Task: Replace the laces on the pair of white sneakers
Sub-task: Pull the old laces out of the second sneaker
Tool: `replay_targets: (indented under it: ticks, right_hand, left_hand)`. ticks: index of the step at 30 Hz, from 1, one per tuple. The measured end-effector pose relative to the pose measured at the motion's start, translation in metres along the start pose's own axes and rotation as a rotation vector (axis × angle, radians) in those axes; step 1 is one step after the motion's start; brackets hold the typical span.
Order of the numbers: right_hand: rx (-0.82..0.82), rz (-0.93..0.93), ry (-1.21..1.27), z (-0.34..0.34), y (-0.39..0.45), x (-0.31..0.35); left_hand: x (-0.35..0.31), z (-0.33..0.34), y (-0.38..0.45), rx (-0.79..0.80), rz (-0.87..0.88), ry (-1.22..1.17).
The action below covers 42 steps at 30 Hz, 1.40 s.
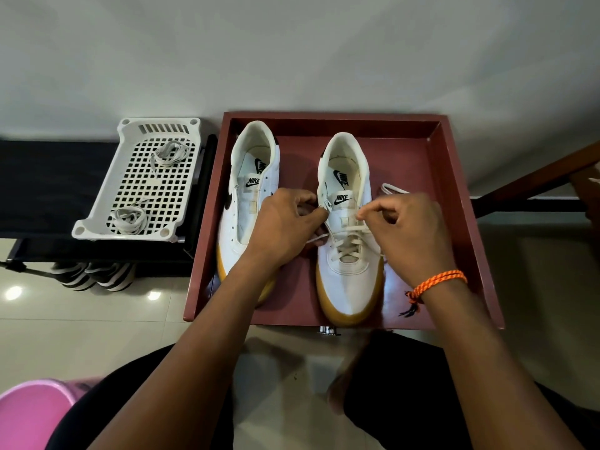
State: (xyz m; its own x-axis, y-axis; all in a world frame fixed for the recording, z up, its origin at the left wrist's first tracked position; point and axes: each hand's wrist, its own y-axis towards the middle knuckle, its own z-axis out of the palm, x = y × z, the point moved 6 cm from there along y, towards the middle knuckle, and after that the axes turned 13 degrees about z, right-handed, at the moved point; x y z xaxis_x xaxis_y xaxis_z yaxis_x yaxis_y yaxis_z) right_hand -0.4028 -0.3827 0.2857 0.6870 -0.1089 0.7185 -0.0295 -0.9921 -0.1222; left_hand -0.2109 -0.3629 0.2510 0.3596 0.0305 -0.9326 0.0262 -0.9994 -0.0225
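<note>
**Mid-lacing: both hands at the right-hand sneaker's upper eyelets**

Evidently the fingertips are doing the fine work. The right hand (409,232) has thumb and forefinger pressed together on a strand of the cream lace (349,243) near the top of the crisscross, the other fingers curled beneath, probably to keep tension while the next pass is made. The left hand (285,227) curls against the eyelet edge beside the tongue; it seems to pinch the flap or the lace end there, though its fingertips are partly hidden. One loose lace end trails out below it, and another loops past the shoe on the far side.

That sneaker (349,228) sits toe toward the person, so the eyelets face up within easy reach. Its mate (250,203), just beside it, shows bare eyelets and no lace, so I judge it waits its turn. Both stand in a maroon tray (454,222), which keeps the pair together.

Well apart to the left, a white perforated basket (97,219) holds two coiled laces (128,219), whether old or spare I cannot tell.
</note>
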Motion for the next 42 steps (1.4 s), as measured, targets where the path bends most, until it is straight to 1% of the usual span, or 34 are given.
replay_targets:
  ticks: [3,4,7,11,15,19,23,26,30,32,34,35,36,37,39,40,41,42]
  right_hand:
    - [0.165,0.013,-0.055,0.028,-0.008,0.0]
    - [0.184,-0.003,-0.104,0.037,-0.011,0.0]
    - [0.118,-0.04,-0.197,0.045,-0.015,0.001]
    - [0.077,0.013,-0.143,0.034,-0.01,0.0]
    - [-0.078,0.102,-0.017,0.008,-0.003,-0.002]
    - [-0.218,0.195,0.09,-0.011,-0.003,-0.008]
    - [-0.43,0.246,0.172,-0.039,0.0,-0.019]
    - [-0.544,0.279,0.351,-0.058,0.003,-0.032]
    - [-0.662,0.235,0.422,-0.075,0.004,-0.032]
    - [-0.696,0.178,0.433,-0.08,0.003,-0.026]
    - [-0.714,0.139,0.428,-0.081,0.003,-0.024]
    - [-0.693,0.133,0.389,-0.08,0.004,-0.024]
    - [-0.62,0.14,0.327,-0.075,0.007,-0.025]
    - [-0.5,0.162,0.264,-0.067,0.013,-0.029]
    - [-0.209,0.261,0.203,-0.044,0.018,-0.039]
    - [-0.123,0.31,0.194,-0.037,0.017,-0.043]
    - [-0.094,0.337,0.172,-0.034,0.016,-0.046]
    - [-0.103,0.344,0.141,-0.035,0.016,-0.048]
  left_hand:
    - [-0.002,-0.001,-0.001,0.0,0.0,0.0]
    - [-0.001,-0.001,-0.001,0.0,0.002,0.003]
    - [-0.002,-0.001,-0.001,0.0,0.014,0.014]
    - [-0.002,-0.001,-0.001,0.0,0.025,0.014]
    - [0.001,0.0,-0.001,-0.003,-0.001,-0.029]
    - [0.001,0.0,-0.001,0.008,0.009,-0.001]
    - [0.001,-0.002,-0.001,0.0,0.004,0.009]
    - [0.001,-0.001,-0.001,-0.024,0.048,0.118]
    - [-0.006,0.001,-0.003,-0.109,0.134,0.349]
    - [-0.012,0.004,-0.006,-0.151,0.21,0.41]
    - [-0.021,0.007,-0.008,-0.169,0.295,0.421]
    - [-0.023,0.01,-0.008,-0.157,0.32,0.404]
    - [-0.023,0.013,-0.008,-0.131,0.33,0.383]
    - [-0.023,0.016,-0.009,-0.096,0.33,0.375]
    - [-0.02,0.024,-0.01,-0.018,0.308,0.387]
    - [-0.018,0.029,-0.011,0.024,0.294,0.399]
    - [-0.016,0.032,-0.013,0.06,0.284,0.414]
    - [-0.015,0.035,-0.014,0.087,0.278,0.425]
